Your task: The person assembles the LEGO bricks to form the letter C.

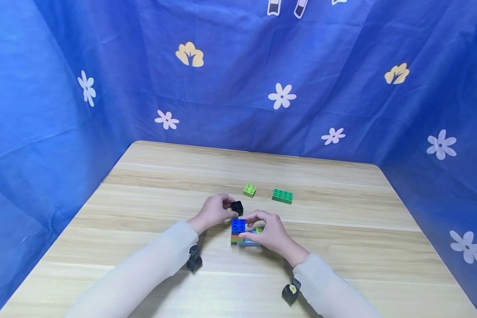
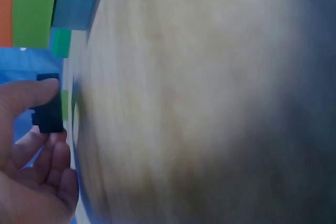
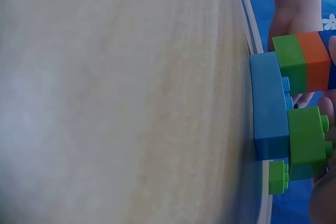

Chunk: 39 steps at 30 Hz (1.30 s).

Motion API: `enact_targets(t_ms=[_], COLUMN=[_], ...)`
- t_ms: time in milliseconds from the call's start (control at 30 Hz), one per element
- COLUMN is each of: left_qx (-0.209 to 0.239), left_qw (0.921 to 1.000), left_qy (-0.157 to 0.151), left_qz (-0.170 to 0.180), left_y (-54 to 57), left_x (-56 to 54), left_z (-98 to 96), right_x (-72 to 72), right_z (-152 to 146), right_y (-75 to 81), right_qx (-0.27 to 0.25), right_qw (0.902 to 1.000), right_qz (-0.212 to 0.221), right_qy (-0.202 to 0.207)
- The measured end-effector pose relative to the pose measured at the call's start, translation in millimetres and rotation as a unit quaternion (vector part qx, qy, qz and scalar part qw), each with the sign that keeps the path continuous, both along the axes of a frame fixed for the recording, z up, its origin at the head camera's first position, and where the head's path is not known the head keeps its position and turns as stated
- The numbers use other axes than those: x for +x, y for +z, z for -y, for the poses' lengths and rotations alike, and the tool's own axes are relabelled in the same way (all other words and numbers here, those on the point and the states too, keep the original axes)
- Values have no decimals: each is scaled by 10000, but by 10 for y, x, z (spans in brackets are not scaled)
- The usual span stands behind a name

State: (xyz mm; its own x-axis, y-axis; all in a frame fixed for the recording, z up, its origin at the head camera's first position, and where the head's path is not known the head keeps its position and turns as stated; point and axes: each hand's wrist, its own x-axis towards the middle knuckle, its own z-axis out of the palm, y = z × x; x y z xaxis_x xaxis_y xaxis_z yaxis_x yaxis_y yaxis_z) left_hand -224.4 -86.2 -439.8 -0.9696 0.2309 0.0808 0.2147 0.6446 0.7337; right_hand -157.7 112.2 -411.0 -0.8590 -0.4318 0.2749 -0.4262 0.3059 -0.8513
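Note:
My left hand (image 1: 216, 210) pinches a black toy brick (image 1: 236, 207) between thumb and fingertips, just beyond a small brick build. In the left wrist view the black brick (image 2: 50, 103) stands on its side, studs facing left. The build has a long light blue brick (image 3: 269, 103) at its base. On one end rise a green brick (image 3: 290, 64), an orange brick (image 3: 313, 61) and a dark blue brick (image 1: 238, 225) on top; a light green brick (image 3: 305, 136) sits on the other end. My right hand (image 1: 276, 236) holds the stack by its dark blue top, thumb and forefinger on either side.
Behind the hands lie a small lime brick (image 1: 249, 190) and a longer green brick (image 1: 282, 196) on the wood-grain table (image 1: 183, 168). A blue curtain (image 1: 230, 88) with flower prints surrounds the table's back and sides.

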Motion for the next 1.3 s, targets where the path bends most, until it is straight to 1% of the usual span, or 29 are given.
enact_targets(t_ms=[67,133,267,400,500,633,700,900,1033,1167,1300], left_qx=[246,457,764,1036,1153,1063,972,734,514,315,179], left_qw=[9997,9988,9965,9931,9902,9874,9871,9893,9900,9892,9891], left_qy=[-58,-151,-332,-537,-780,-1167,-1266,-1260,-1289,-1331,-1348], left_qz=[51,75,100,106,73,-53,-82,-71,-266,-527,-572], left_y=[22,57,177,334,429,511,528,513,504,529,562], left_x=[15,35,101,202,286,402,450,529,553,569,565], left_z=[42,89,164,200,208,197,183,147,146,137,114], right_x=[-31,-76,-156,-181,-186,-191,-193,-188,-180,-173,-170], right_z=[3,0,-20,-38,-42,-42,-42,-36,-35,-39,-42], right_y=[-56,-144,-295,-335,-338,-343,-348,-354,-343,-330,-331], right_qx=[11,-2,-71,-139,-165,-183,-200,-188,-129,-121,-130], right_qw=[10000,10000,9999,9999,9999,9998,9997,9998,9998,9998,9997], right_qz=[50,77,102,39,-42,-97,-98,-109,-123,-166,-184], right_qy=[-6,-24,-38,-19,-7,20,41,25,-24,-55,-67])
